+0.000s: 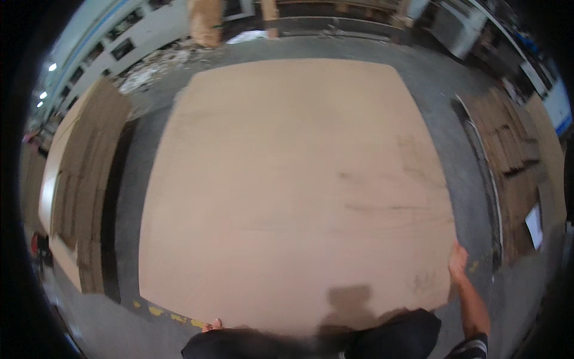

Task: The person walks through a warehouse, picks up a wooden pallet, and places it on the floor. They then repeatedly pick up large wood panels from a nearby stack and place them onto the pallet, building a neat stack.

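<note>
A large, flat brown cardboard sheet (pixel 287 149) spreads out in front of me, marked by dark smudges on its right half. My right hand (pixel 458 258) is closed on the sheet's right edge, near its close corner. Down at the near edge, left of the middle, my left hand (pixel 212 325) grips the border; only its thumb side shows and the rest is hidden. My dark-clothed legs (pixel 394 335) cover part of the near edge. A shadow falls on the sheet just before them.
To the left stands a tall stack of cardboard (pixel 89 179), with a strip of grey floor (pixel 140 161) beside the sheet. Another cardboard stack (pixel 508 161) with a white paper (pixel 534 226) is at the right. Wooden pallets (pixel 335 27) and scraps (pixel 161 66) lie at the back.
</note>
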Action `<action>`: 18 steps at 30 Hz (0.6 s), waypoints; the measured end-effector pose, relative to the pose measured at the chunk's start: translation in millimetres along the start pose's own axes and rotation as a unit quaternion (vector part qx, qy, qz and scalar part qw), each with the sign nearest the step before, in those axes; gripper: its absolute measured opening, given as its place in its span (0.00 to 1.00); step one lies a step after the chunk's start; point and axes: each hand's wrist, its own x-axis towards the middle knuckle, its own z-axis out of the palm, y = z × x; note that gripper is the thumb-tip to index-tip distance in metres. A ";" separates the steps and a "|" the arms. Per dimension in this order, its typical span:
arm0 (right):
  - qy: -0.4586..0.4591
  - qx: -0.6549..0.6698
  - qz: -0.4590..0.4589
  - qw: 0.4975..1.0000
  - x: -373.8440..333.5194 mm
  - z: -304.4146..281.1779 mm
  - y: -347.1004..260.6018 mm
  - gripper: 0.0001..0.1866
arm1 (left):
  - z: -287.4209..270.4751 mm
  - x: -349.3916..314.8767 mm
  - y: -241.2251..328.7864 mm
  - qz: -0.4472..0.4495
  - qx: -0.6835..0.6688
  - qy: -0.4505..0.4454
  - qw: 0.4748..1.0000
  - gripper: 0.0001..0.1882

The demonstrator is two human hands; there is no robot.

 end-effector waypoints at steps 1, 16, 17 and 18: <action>-0.008 0.045 0.026 0.999 -3.9 -1.7 -2.3 0.29 | 7.5 -0.3 3.6 -0.003 0.003 -0.009 1.000 0.12; 0.016 -0.029 -0.001 0.999 7.3 5.8 -4.0 0.31 | 10.8 -17.9 28.2 0.009 -0.014 -0.017 1.000 0.11; 0.029 -0.031 0.003 0.999 12.6 12.2 -1.0 0.31 | 9.0 -19.0 26.8 0.009 -0.017 -0.014 1.000 0.11; 0.007 -0.027 0.029 0.999 16.9 14.4 0.2 0.31 | 7.3 -20.3 25.5 0.011 -0.021 -0.012 1.000 0.11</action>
